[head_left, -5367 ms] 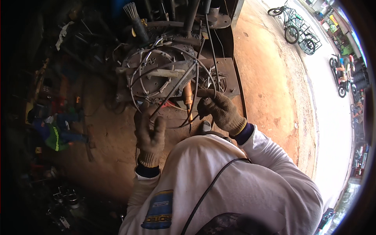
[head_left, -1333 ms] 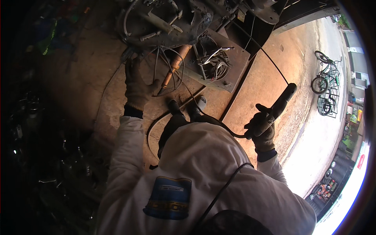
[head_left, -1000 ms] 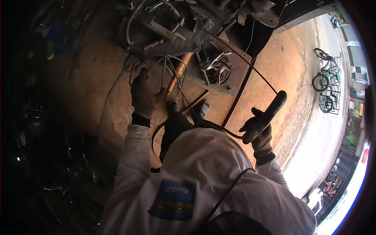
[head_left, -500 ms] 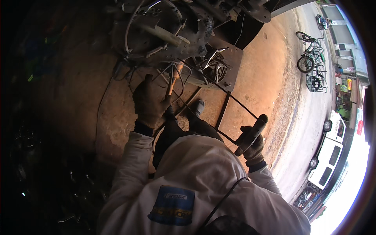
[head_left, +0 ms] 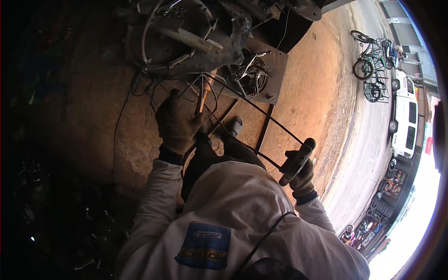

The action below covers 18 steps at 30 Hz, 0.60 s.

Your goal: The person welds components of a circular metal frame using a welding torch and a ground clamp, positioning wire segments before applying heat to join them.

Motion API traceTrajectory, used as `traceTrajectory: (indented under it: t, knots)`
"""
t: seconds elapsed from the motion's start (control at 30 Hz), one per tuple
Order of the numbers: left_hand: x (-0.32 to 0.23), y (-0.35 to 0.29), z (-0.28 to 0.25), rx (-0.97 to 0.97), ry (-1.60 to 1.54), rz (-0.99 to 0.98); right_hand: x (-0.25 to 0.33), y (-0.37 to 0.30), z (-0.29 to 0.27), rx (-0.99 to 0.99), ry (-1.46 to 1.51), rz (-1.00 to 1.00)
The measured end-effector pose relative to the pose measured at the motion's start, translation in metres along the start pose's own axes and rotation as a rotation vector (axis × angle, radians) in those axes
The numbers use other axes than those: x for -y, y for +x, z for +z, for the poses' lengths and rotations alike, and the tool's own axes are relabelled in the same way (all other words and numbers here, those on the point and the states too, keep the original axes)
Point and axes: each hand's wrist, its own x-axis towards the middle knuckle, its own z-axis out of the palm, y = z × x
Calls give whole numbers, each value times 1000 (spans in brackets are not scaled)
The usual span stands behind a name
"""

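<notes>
My left hand, in a dark work glove, is raised below the edge of a cluttered metal workbench. One finger points up and the thumb stands apart; I see nothing held in it. Close to its right hangs an orange-handled tool among dark cables; whether they touch is unclear. At the right, my gloved right hand is closed round a black cylindrical handle, tilted. From this handle a straight dark line, rod or cable, runs up to the bench. A dark cable leaves its lower end.
Metal parts and a curved hoop crowd the workbench. A coil of wire lies on a metal plate. Cables and bars cross the floor by my feet. A cargo tricycle and a white van are on the road.
The white van has moved up the picture along the road. My view has shifted slightly; both hands keep nearly the same pose.
</notes>
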Motion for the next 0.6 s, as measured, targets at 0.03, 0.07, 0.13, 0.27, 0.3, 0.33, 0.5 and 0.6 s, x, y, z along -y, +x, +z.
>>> traceTrajectory:
  t: [0.03,0.07,0.13,0.27,0.3,0.33,0.5,0.6]
  knots:
    - [2,-1,2,-3,-12,0,0,0,0,0,-2,9]
    - [3,-1,3,-23,-2,21,1,0,-1,1,-4,18]
    - [4,-3,5,-59,15,60,-1,-2,-2,7,-13,20]
    - [3,-3,4,-7,69,36,0,-1,-1,18,-1,22]
    - [5,-3,5,-9,64,41,3,-1,1,17,12,33]
    - [6,-3,6,-10,58,45,6,0,2,29,12,44]
    - [6,-2,6,11,52,30,8,2,4,62,71,93]
    - [5,-3,6,11,62,20,12,4,10,26,-21,-38]
